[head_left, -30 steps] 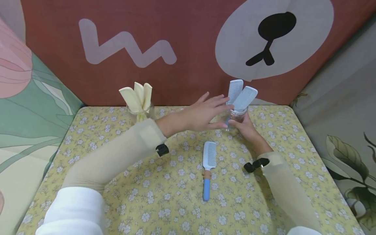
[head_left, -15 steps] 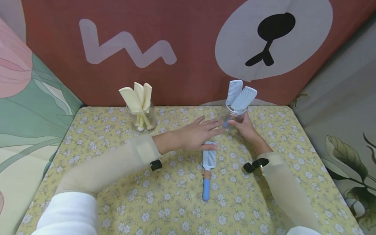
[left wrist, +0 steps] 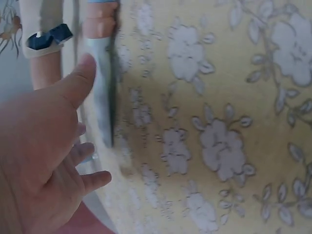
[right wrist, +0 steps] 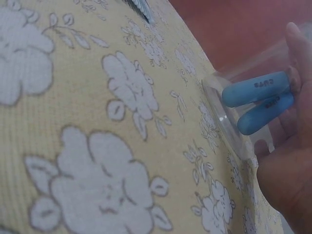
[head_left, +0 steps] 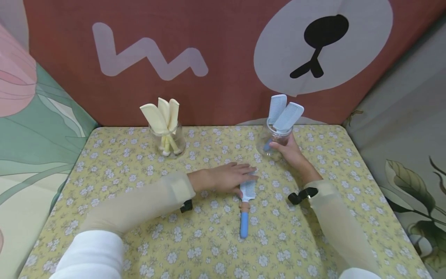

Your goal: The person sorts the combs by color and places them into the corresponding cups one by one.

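On the flowered cloth lies a pale-blue comb (head_left: 244, 224) with a blue handle and a brown band at its neck. My left hand (head_left: 228, 178) is over its toothed end, partly hiding it. In the left wrist view, the thumb and fingers of that hand are spread beside the comb (left wrist: 102, 92), not closed round it. At the back right, my right hand (head_left: 294, 157) grips a clear jar (head_left: 262, 144) from its right side. Two light-blue combs (head_left: 290, 117) stand in that jar, teeth end up. Their blue handles (right wrist: 256, 89) show through it in the right wrist view.
A second clear jar (head_left: 179, 144) at the back left holds several cream-yellow combs (head_left: 156, 118). Behind the table (head_left: 195, 248) hangs a red-brown patterned cloth (head_left: 230, 97). Printed fabric (head_left: 411, 128) borders the right side.
My left hand has come away from the jar of blue combs, moving toward me and down to the comb on the table. The right hand keeps its hold on the jar.
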`<state>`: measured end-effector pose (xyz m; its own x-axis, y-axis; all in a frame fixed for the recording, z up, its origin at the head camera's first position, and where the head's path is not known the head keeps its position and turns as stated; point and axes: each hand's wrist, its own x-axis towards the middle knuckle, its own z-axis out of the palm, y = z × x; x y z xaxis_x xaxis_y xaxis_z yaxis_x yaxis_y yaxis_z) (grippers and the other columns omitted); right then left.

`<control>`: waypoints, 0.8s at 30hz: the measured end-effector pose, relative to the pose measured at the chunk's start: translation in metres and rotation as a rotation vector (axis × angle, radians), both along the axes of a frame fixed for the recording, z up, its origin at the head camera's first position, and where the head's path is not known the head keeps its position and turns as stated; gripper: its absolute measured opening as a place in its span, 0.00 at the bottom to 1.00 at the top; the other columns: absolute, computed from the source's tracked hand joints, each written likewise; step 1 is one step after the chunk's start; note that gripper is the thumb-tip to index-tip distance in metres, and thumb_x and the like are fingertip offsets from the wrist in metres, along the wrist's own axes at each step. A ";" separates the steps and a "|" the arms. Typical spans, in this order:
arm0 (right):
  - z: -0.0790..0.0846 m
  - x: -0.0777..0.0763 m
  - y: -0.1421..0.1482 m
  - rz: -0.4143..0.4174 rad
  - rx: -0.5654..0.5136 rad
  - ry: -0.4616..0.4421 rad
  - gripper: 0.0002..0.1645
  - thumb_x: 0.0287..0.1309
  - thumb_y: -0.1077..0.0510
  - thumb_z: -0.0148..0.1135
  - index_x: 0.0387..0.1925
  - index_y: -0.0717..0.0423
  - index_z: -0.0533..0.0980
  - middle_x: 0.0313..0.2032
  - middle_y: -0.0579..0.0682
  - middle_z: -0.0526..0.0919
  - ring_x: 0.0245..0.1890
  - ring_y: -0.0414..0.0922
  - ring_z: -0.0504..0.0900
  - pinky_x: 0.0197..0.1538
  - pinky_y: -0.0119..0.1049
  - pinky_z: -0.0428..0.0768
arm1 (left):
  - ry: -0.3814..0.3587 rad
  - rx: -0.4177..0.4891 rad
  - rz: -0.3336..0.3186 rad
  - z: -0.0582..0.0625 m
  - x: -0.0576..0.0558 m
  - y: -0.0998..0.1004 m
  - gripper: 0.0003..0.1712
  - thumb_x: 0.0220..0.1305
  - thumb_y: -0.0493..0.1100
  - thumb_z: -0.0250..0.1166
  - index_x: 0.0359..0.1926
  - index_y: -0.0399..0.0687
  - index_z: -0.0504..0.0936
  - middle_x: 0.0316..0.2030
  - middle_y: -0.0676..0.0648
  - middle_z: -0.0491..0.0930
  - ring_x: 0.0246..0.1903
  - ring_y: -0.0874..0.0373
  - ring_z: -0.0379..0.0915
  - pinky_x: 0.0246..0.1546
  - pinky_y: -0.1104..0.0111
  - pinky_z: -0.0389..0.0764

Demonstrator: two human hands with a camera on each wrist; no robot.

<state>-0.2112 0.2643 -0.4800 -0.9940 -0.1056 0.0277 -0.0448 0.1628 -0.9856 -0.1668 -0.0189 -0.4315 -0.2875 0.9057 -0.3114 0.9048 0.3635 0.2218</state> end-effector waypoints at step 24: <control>-0.003 -0.003 0.000 -0.031 -0.020 -0.026 0.46 0.67 0.66 0.63 0.77 0.50 0.49 0.71 0.57 0.64 0.71 0.53 0.64 0.75 0.49 0.59 | -0.218 0.100 0.164 -0.005 -0.023 0.011 0.64 0.52 0.56 0.79 0.82 0.54 0.50 0.70 0.48 0.65 0.65 0.58 0.64 0.66 0.65 0.68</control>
